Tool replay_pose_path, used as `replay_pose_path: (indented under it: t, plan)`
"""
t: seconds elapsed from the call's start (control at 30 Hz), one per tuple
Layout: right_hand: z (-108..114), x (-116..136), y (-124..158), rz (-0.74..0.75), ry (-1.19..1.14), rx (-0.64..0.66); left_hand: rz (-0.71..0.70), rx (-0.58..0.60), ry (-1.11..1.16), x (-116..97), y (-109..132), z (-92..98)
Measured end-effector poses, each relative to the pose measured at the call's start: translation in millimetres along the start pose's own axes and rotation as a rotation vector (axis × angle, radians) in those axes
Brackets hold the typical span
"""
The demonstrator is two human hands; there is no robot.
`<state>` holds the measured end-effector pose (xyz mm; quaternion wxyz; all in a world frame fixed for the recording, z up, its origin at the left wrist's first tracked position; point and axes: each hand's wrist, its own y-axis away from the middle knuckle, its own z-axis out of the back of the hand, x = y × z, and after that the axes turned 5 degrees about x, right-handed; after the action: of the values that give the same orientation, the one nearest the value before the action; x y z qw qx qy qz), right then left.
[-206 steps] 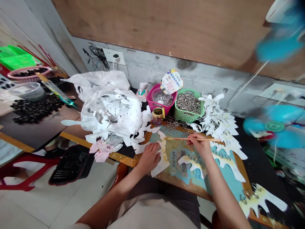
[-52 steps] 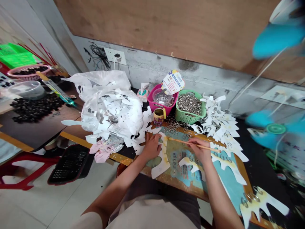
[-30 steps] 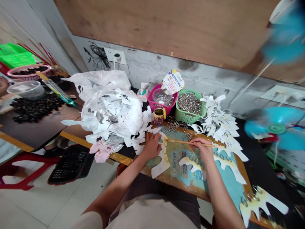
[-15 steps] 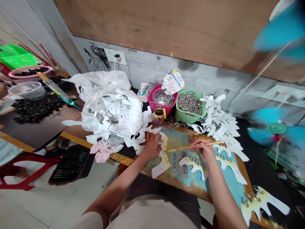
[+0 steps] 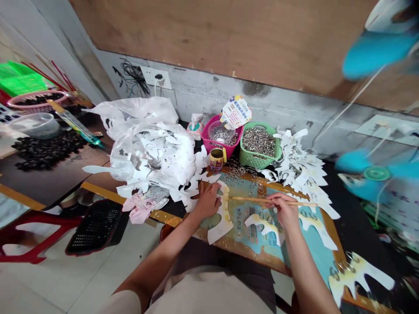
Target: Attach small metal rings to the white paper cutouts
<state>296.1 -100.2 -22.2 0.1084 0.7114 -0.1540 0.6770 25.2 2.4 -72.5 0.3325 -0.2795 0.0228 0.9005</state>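
Cluttered worktable (image 5: pixel 355 218) — brush (image 5: pixel 250 199) tight between right fingers (image 5: pixel 278 198), white cutout (image 5: pixel 225 218) under spread left fingers (image 5: pixel 213 190)

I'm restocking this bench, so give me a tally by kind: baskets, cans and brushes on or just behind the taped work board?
Magenta basket and pale green basket: 2
Small open can: 1
Brush, held in the right hand: 1
Total: 4

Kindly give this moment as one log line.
left hand: on white cutout | right hand: holding brush | brush tip: at cutout's yellowed strip
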Motion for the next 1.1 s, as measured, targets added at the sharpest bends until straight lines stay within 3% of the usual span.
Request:
replay_pose_path:
  t: [0.2, 0.37, 0.53, 0.73, 0.93, 1.1]
  plan:
    - [0.3, -11.1, 13.3, -0.059, -0.034, 0.101, -0.008, -0.004, -0.001, -0.2, 0.5, -0.1]
    - [-3.6, -11.8, 12.8, -0.056, -0.057, 0.045, 0.0, -0.008, 0.012, 2.2, 0.3, -0.9]
    - [-0.6, -14.3, 12.8, -0.13, -0.046, 0.156, 0.003, -0.028, 0.034, 5.0, 0.0, -1.4]
    - [-0.8, -14.1, 16.7, -0.13, -0.078, 0.101, -0.019, -0.043, 0.03, 4.6, 0.2, 0.3]
    - [6.9, -13.1, 33.3, -0.18, -0.102, 0.296, -0.029, -0.083, 0.042, 4.2, -0.3, 2.4]
    - [12.5, -12.9, 34.3, -0.048, -0.117, 0.051, -0.075, -0.103, 0.058, -0.3, 1.1, 11.3]
